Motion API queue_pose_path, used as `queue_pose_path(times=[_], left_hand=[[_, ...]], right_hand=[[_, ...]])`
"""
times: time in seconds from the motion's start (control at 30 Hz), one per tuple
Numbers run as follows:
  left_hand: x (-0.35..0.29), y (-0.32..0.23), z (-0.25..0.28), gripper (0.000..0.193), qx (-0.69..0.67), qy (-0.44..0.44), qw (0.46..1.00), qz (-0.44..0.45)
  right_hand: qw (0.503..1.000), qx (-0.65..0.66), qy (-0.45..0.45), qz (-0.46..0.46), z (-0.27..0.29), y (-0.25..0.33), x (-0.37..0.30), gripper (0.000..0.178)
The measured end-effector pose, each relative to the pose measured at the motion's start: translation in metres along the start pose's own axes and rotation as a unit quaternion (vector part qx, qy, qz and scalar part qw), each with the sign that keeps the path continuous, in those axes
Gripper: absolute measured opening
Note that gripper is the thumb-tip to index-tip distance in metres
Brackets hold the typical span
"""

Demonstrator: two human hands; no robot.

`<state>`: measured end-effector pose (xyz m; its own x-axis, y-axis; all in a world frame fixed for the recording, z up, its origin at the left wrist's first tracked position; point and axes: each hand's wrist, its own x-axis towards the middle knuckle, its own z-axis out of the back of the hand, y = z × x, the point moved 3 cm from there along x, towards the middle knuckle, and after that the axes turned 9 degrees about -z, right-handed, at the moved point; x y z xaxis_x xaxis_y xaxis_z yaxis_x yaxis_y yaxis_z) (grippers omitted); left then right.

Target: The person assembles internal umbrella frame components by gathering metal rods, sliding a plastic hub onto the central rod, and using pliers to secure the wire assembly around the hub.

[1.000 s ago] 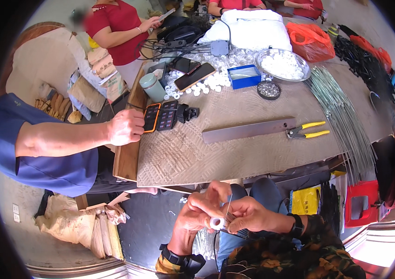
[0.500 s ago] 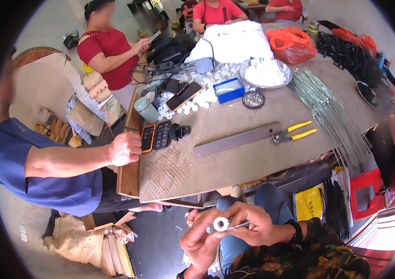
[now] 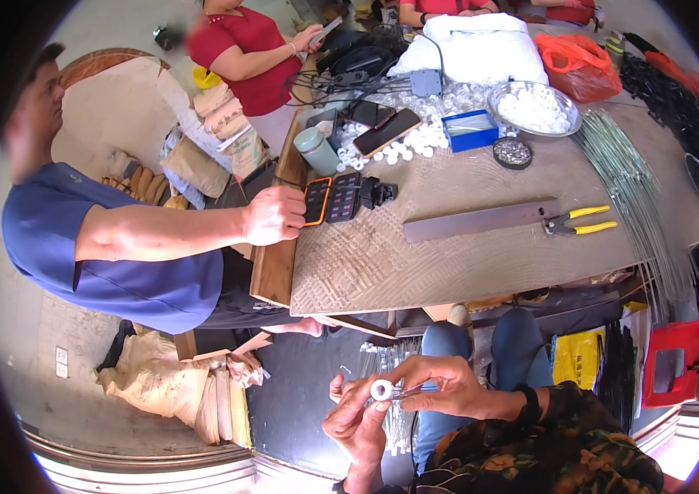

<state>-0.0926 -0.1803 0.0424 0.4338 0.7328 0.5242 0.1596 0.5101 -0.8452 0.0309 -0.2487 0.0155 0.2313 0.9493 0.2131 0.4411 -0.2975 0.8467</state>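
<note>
1. the left hand (image 3: 357,418) has its thumb and fingers closed around a small white ring-shaped piece (image 3: 375,392), near the person's blue-clad legs (image 3: 521,354).
2. the right hand (image 3: 451,387) pinches thin grey metal wire (image 3: 404,394) beside that ring; whether it enters, i cannot tell.

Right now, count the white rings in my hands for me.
1: a white ring at the front of the left hand, with the right hand close beside it. More could be hidden behind the fingers.
</note>
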Motion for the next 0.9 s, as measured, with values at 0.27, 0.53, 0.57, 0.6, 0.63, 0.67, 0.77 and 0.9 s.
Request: queue_pose_path(times=[0.27, 0.53, 0.57, 0.6, 0.63, 0.67, 0.77, 0.9], left_hand=[[0.002, 0.000, 0.000, 0.022, 0.012, -0.003, 1.000, 0.016], [0.005, 0.004, 0.002, 0.022, 0.035, 0.020, 0.999, -0.006], [0.005, 0.003, 0.002, 0.022, 0.034, 0.019, 0.999, -0.004], [0.006, 0.003, 0.001, 0.022, 0.032, 0.021, 0.999, 0.000], [0.006, 0.003, 0.000, 0.022, 0.029, 0.022, 0.999, 0.004], [0.007, 0.003, -0.001, 0.022, 0.028, 0.022, 0.999, 0.005], [0.008, 0.002, -0.002, 0.019, 0.042, 0.028, 0.999, -0.002], [0.011, 0.000, -0.008, 0.023, 0.082, 0.037, 0.996, -0.005]], right_hand=[[0.999, 0.017, 0.004, -0.034, 0.010, -0.014, -0.001, 0.017], [0.999, -0.013, -0.031, 0.038, 0.009, -0.014, 0.003, 0.013], [0.999, -0.013, -0.033, 0.024, 0.009, -0.015, 0.003, 0.014], [0.999, -0.014, -0.034, 0.023, 0.010, -0.014, 0.003, 0.014], [0.999, -0.028, -0.036, 0.019, 0.010, -0.013, 0.003, 0.015], [0.998, -0.042, -0.038, 0.015, 0.010, -0.011, 0.003, 0.016], [0.996, -0.076, -0.034, -0.011, 0.008, -0.006, 0.002, 0.016], [0.996, -0.049, -0.026, -0.076, 0.010, -0.010, 0.006, 0.017]])
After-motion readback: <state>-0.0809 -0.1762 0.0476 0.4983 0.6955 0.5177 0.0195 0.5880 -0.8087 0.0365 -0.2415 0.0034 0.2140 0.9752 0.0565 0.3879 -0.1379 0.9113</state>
